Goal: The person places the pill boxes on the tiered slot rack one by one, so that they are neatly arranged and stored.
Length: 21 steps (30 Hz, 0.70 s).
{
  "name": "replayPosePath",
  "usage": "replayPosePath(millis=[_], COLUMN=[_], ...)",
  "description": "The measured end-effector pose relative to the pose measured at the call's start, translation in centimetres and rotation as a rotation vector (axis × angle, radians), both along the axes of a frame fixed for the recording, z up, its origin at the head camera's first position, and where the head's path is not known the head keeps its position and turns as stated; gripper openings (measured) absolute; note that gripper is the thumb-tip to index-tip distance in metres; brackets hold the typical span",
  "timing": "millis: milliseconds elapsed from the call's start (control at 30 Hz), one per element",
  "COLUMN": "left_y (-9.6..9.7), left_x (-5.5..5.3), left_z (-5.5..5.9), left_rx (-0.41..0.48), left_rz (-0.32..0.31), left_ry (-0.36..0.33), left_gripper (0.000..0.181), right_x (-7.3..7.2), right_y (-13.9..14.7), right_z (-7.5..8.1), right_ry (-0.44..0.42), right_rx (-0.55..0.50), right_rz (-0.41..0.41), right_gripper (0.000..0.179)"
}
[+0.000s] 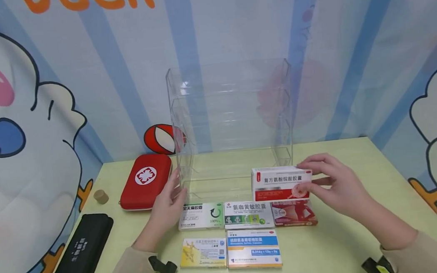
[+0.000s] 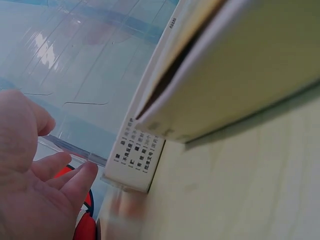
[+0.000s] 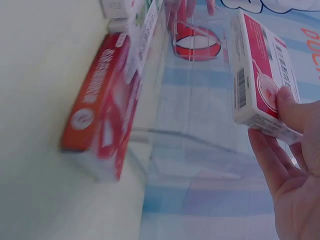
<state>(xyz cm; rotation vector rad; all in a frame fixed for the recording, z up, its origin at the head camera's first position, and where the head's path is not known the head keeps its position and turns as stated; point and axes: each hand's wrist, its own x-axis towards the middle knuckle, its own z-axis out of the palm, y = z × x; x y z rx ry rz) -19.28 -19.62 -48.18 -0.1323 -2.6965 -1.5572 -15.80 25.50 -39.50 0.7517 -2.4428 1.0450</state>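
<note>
My right hand (image 1: 335,183) grips a white and red medicine box (image 1: 281,184) by its right end, thumb in front and fingers behind. The box is held up before the lower right of a clear acrylic display rack (image 1: 238,151); in the right wrist view it shows a barcode on its side. My left hand (image 1: 168,202) holds the rack's lower left edge, which passes between thumb and fingers in the left wrist view. Below lie a green and white box (image 1: 201,216), a white capsule box (image 1: 248,215) and a red box (image 1: 295,213), partly covered by the held one.
Nearer me lie a yellow and white box (image 1: 203,252) and a blue and white box (image 1: 253,248). At left are a red first-aid case (image 1: 145,182), a black zip case (image 1: 80,251) and a small cork-like cylinder (image 1: 100,196). A printed cloth (image 1: 227,27) hangs behind the table.
</note>
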Motion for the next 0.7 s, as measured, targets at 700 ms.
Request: replayPosePath(millis=[700], left_y=[-0.3], left_x=[-0.1], left_z=[-0.5], left_rx=[0.033], left_rz=[0.020], left_ry=[0.010], left_gripper=[0.078], right_x=[-8.7], right_y=[-9.9], right_z=[6.9], right_ry=[0.186], right_rx=[-0.163], right_rz=[0.001], right_gripper=[0.046])
